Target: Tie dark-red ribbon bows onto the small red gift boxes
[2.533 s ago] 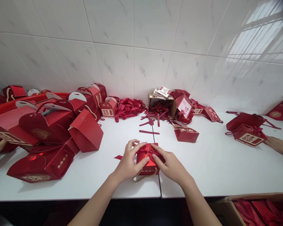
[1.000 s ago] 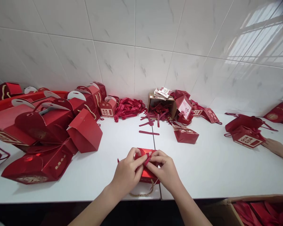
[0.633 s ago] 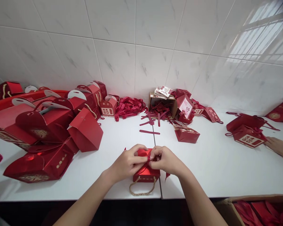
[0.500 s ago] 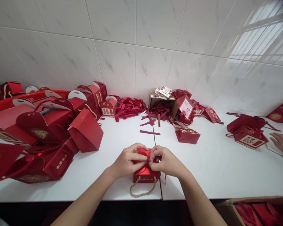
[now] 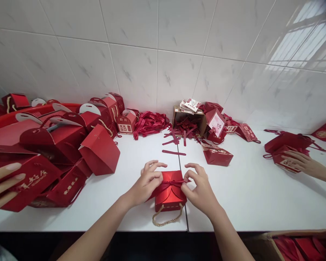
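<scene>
A small shiny red gift box point(image 5: 170, 194) with a beige rope handle point(image 5: 167, 219) lies on the white table point(image 5: 130, 159) near its front edge. A dark red ribbon point(image 5: 170, 184) runs across the box's top. My left hand point(image 5: 146, 181) pinches the ribbon's left end at the box's left side. My right hand point(image 5: 199, 188) pinches the right end at the box's right side. The ribbon is stretched taut between the two hands.
Many red gift boxes point(image 5: 57, 141) are piled at the left, where another person's hand point(image 5: 1, 179) holds one. Loose ribbons point(image 5: 149, 123) and a cardboard box point(image 5: 188, 117) sit by the wall. A second person's hand point(image 5: 301, 163) touches a red box point(image 5: 284, 159) at right. A carton point(image 5: 296, 246) stands below right.
My hands moved apart from the middle of the box top to its two sides, drawing the ribbon tight. The left person's hand brought in a red box; the right person's hand reached its box.
</scene>
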Demonstrator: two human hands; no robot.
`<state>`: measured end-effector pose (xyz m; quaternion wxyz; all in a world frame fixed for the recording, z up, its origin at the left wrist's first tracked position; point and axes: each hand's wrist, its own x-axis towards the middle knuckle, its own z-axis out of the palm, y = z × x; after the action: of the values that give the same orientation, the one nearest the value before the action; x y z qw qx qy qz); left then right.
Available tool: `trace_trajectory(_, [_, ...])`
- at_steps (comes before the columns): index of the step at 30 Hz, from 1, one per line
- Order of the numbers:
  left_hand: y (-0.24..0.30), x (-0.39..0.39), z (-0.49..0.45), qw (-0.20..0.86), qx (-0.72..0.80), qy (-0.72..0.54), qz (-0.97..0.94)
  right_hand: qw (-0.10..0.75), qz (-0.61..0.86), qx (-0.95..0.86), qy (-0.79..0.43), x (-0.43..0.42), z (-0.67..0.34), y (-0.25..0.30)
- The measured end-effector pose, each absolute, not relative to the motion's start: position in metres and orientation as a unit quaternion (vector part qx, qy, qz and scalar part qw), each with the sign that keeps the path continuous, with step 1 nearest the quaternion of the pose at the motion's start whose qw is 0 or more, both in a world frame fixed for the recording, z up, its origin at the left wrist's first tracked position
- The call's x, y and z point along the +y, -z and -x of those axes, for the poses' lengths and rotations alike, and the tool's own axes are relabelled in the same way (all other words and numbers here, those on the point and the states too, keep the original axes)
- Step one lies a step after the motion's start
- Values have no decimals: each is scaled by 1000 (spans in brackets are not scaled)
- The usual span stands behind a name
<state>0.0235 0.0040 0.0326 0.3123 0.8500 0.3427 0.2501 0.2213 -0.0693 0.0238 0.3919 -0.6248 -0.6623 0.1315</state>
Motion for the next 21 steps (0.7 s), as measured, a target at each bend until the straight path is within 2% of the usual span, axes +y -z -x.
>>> trace_trajectory(3, [-39, 6, -18, 204, 347, -237, -884, 367, 638, -673, -70, -72, -225, -21])
trace_trajectory(8, [-44, 11, -14, 268, 266, -267, -887, 365, 638, -676, -53, -75, -227, -20])
trace_trajectory(16, [-28, 19, -3, -10, 316, -268, -910, 387, 652, -648, -67, -81, -227, -19])
trace_trajectory(19, [-23, 16, -1, -54, 340, -301, -889, 397, 655, -639, -71, -85, -228, -18])
trace_trajectory(21, [-20, 13, -2, -25, 348, -310, -884, 415, 649, -631, -91, -86, -231, -17])
